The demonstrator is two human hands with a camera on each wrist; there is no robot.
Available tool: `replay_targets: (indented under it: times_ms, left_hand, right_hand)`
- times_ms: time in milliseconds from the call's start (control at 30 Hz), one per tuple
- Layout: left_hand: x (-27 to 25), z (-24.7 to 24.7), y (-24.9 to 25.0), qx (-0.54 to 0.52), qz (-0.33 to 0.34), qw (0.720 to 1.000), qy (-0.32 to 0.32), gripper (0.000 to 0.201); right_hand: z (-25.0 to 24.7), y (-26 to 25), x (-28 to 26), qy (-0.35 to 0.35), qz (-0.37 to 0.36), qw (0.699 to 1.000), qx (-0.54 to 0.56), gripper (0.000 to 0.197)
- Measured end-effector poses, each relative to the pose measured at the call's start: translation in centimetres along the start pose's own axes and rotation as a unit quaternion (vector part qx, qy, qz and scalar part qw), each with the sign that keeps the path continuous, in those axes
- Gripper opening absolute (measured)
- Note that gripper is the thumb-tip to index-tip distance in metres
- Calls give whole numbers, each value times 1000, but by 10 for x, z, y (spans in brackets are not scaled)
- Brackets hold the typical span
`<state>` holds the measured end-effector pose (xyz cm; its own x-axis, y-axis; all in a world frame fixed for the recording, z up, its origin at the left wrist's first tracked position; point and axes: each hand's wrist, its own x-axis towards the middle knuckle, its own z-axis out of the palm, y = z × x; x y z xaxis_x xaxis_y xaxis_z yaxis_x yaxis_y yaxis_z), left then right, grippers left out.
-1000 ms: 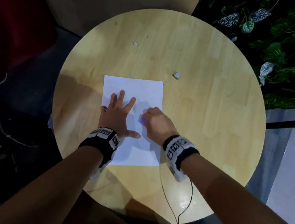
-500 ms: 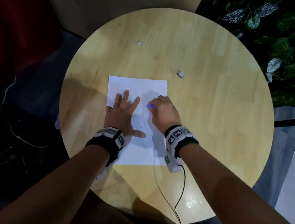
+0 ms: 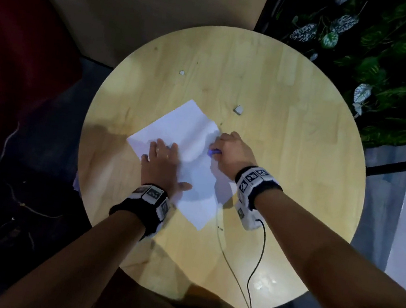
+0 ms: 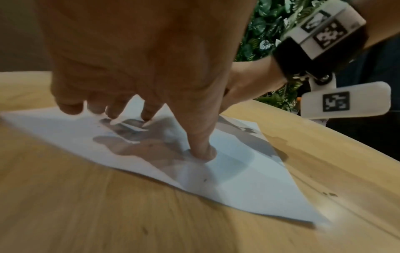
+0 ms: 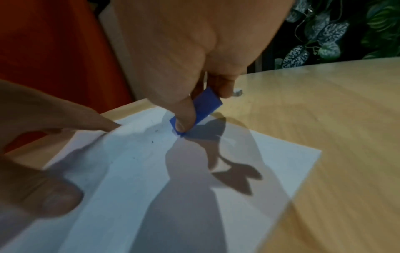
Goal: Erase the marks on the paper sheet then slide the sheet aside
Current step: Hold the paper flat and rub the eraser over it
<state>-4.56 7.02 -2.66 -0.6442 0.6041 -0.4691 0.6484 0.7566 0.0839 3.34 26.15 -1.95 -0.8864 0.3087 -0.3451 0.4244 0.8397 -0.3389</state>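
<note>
Our flat left hand (image 3: 162,164) has swung the paper sheet (image 3: 188,136) askew while our right hand (image 3: 231,150) pinches the blue eraser (image 5: 198,111) at its edge, erasing seemingly near done

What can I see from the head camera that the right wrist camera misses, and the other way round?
Only the head view shows the whole round table, both forearms with their wristbands, the left hand flat on the sheet, and a second small white scrap far from the person.

Only the right wrist view shows the blue eraser clearly, pinched by the thumb, its corner down on the paper near dark specks.

Both show the paper sheet, the right hand, one pale scrap and the leafy plants.
</note>
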Motion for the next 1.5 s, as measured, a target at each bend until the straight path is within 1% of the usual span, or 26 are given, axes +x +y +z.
replay_targets:
  times_ms: [33,67,133,167,200,233,300,367,467,533,633,700,767,833,900,967,1000,1100,1133,1167,1200,1267,1300,1333,1367,1500]
  left_hand:
    - [5,-1,-2,8,13,1000,10,128]
    - [10,-1,-5,7,42,999,17,131]
    - [18,-1,-12,-16,102,995,-7,129]
    - [19,0,-15,-32,111,993,-28,129]
    - [20,1,-17,-48,110,992,-39,128]
    - [20,4,-18,-63,105,992,-34,126]
    - [18,12,-17,-84,99,992,0,119]
    - [18,16,-15,-92,93,991,6,118]
    - [19,14,-12,-86,84,993,-9,120]
    - [20,12,-10,-74,82,994,-14,122]
    - [22,11,-9,-67,67,995,-23,127]
    - [23,11,-8,-64,60,996,-34,129]
    - [24,11,-9,-59,63,996,-39,130]
    - [22,13,-10,-60,66,995,-34,130]
    - [21,13,-10,-67,68,995,-35,129]
    - [22,13,-10,-63,69,995,-34,130]
    - [23,12,-10,-60,71,995,-35,130]
    - [23,11,-10,-61,71,995,-40,130]
    - [22,11,-10,-60,71,995,-43,130]
    - [21,10,-10,-57,72,995,-43,130]
    - [21,9,-10,-52,74,995,-42,130]
    - [21,9,-12,-46,76,995,-37,129]
    - [21,10,-13,-48,76,995,-35,129]
    - [21,10,-14,-49,75,995,-33,129]
    - [21,11,-15,-48,76,996,-31,129]
    - [25,13,-16,-43,83,996,-12,128]
  right_hand:
    - [-3,-3,6,-2,0,1000,-3,18]
    - [-4,-6,10,5,2,1000,0,19]
    - [-3,-11,16,31,2,999,17,19]
    - [0,-13,18,42,2,999,32,18]
    - [3,-14,19,47,4,998,50,18]
    - [7,-14,18,50,10,996,68,18]
    - [17,-15,7,64,12,994,86,18]
    - [28,-16,-17,69,-21,995,74,17]
    - [37,-11,-49,35,-84,994,65,15]
    - [32,-8,-41,26,-84,993,77,13]
    - [23,-21,-1,74,-43,989,120,12]
    - [20,-35,22,88,-13,989,115,13]
    - [24,-40,20,83,-14,992,97,14]
    - [35,-34,-4,70,-47,993,82,15]
    - [40,-28,-34,47,-101,991,72,14]
    - [35,-23,-30,19,-128,990,58,15]
    - [30,-24,-16,21,-124,991,53,16]
    - [21,-33,26,62,-58,995,55,16]
    - [23,-36,30,67,-41,996,53,16]
    - [26,-37,25,63,-42,996,48,16]
    - [31,-37,15,59,-62,996,40,17]
    - [37,-35,-12,48,-127,990,25,20]
    - [36,-33,-19,40,-146,988,19,21]
    - [34,-32,-18,30,-149,988,18,20]
    - [29,-34,-11,29,-138,990,18,19]
    - [12,-41,28,77,-56,995,28,15]
